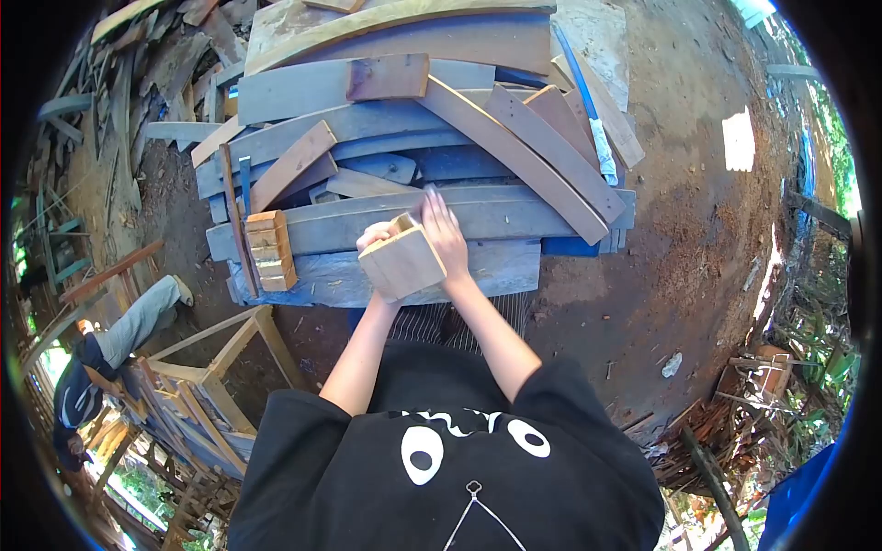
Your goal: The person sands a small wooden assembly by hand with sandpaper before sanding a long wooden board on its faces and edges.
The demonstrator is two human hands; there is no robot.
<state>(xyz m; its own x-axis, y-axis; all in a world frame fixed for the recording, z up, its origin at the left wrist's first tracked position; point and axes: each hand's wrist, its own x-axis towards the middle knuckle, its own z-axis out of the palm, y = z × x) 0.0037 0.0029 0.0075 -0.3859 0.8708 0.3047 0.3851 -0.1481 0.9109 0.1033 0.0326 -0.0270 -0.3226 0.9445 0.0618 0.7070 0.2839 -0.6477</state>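
Note:
A pale, squarish wooden block (402, 266) is held up in front of my body, tilted, above the near edge of the workbench. My left hand (374, 235) is closed around its left side, the fingers curled over the far edge. Flat along the block's right side lies my right hand (444, 234), its fingers stretched away from me and slightly blurred. A darker patch shows at the block's far edge between the hands; I cannot make out what it is. Just beyond the hands runs a long grey plank (496, 213). To the left stands a stack of small wooden blocks (270, 251).
Curved boards (524, 156) and planks lie piled over the bench. A blue-handled saw-like tool (588, 110) rests at the right. At the lower left are a wooden frame (216, 372) and another person (138, 321) bending. Scrap wood (119, 119) fills the far left.

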